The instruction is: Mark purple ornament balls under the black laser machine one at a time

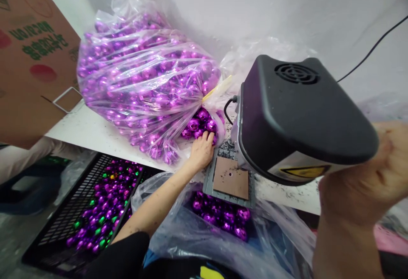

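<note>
My left hand reaches into the mouth of a clear plastic bag, its fingers slightly apart and touching shiny purple faceted balls. Whether a ball is between the fingertips and thumb is hidden. My right hand is curled into a fist beside a black-housed machine; what its fingers are wrapped round is hidden. Below the machine head, a brown square plate with a small hole lies on a grey base. More purple balls lie in an open plastic bag just below the base.
A large bag of purple balls, tied with a yellow strip, rests on the white table. A black crate at lower left holds purple and green balls. A cardboard box stands left. Dark flecks litter the table.
</note>
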`<act>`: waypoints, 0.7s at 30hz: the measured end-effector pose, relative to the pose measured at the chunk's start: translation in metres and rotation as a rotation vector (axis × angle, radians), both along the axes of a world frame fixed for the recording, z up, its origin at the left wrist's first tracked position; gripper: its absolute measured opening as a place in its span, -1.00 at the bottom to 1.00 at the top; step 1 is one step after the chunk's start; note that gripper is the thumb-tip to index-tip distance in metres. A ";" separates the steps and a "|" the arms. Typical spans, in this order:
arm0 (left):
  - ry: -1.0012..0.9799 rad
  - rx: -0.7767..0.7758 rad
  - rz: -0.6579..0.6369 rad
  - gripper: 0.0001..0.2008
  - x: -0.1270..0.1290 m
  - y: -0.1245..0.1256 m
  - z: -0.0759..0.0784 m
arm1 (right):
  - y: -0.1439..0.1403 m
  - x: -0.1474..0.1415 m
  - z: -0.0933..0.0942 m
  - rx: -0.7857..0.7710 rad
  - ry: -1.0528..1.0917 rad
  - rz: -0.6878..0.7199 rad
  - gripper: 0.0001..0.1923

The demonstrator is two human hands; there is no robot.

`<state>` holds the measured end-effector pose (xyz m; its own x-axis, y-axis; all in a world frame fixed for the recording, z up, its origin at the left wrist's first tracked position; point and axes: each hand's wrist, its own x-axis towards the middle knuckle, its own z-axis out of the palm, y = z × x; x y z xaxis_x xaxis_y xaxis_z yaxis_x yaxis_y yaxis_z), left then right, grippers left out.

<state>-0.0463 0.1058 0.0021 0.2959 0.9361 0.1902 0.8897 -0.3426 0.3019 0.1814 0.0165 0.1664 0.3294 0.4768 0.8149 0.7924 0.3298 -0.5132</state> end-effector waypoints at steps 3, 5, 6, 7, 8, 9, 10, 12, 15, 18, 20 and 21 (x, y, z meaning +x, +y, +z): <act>-0.122 -0.094 0.041 -0.65 -0.011 -0.004 0.005 | -0.002 0.001 0.001 -0.011 0.017 0.013 -0.44; -0.397 -0.178 0.081 -0.58 -0.024 -0.013 0.011 | -0.003 0.001 0.002 -0.014 0.028 0.019 -0.43; -0.587 -0.257 0.090 -0.55 -0.030 -0.019 0.014 | -0.003 0.001 0.002 -0.016 0.040 0.022 -0.43; -0.797 -0.365 0.088 -0.54 -0.035 -0.025 0.017 | -0.003 0.001 0.002 -0.018 0.056 0.024 -0.44; -1.009 -0.493 0.076 -0.52 -0.038 -0.032 0.019 | -0.002 0.001 0.002 -0.020 0.067 0.026 -0.45; -1.205 -0.630 0.055 -0.51 -0.040 -0.039 0.021 | -0.001 0.000 0.001 -0.020 0.075 0.030 -0.45; -1.371 -0.760 0.030 -0.50 -0.040 -0.046 0.022 | 0.000 0.000 0.001 -0.017 0.077 0.032 -0.45; -1.586 -0.956 -0.021 -0.48 -0.036 -0.057 0.022 | 0.002 0.000 0.001 -0.015 0.074 0.037 -0.43; -1.647 -1.072 -0.066 -0.46 -0.025 -0.068 0.018 | 0.004 0.000 0.002 -0.020 0.099 0.046 -0.39; -1.481 -0.954 -0.036 -0.47 -0.015 -0.075 0.014 | 0.003 -0.001 0.005 -0.030 0.123 0.048 -0.36; -1.316 -0.778 -0.034 -0.48 -0.009 -0.079 0.012 | 0.002 -0.002 0.007 -0.040 0.127 0.055 -0.36; -1.231 -0.685 -0.042 -0.48 -0.006 -0.082 0.010 | 0.001 -0.003 0.007 -0.047 0.133 0.061 -0.36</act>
<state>-0.0520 0.0239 0.0124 0.3055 0.9420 -0.1387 -0.0698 0.1674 0.9834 0.1784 0.0177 0.1731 0.4020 0.5354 0.7428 0.6959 0.3485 -0.6279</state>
